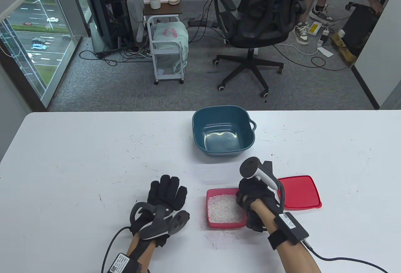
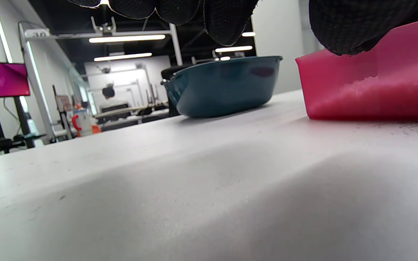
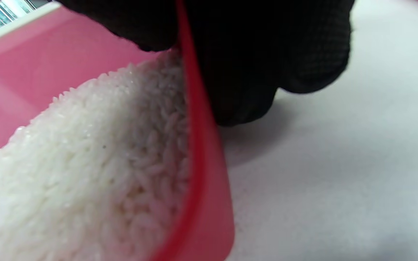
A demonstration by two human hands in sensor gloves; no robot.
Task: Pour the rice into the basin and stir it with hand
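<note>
Rice (image 1: pixel 225 208) lies loose in an open red box (image 1: pixel 226 224) at the near middle of the white table (image 1: pixel 78 160), with the blue basin (image 1: pixel 223 134) standing farther off and apart from it. The right hand (image 1: pixel 255 195) pinches the box's right wall: in the right wrist view a finger sits inside against the grains while the others (image 3: pixel 281 58) curl down the outside. The left hand (image 1: pixel 166 196) lies flat on the table just left of the box, fingers straight and together, holding nothing. Judging by its thin, see-through wall, the box is light and a little bendy, so a one-sided hold may let it twist; gripping both side walls should steady it. The grains will slide and scatter freely once tipped, so a slow tilt over the basin's rim seems wise. The red lid (image 1: pixel 299 192) rests flat just right of the box, touching nothing in the pouring path. Nothing stands between box and basin. Beyond the table are an office chair (image 1: pixel 253 19) and a small cart (image 1: pixel 167 44).
</note>
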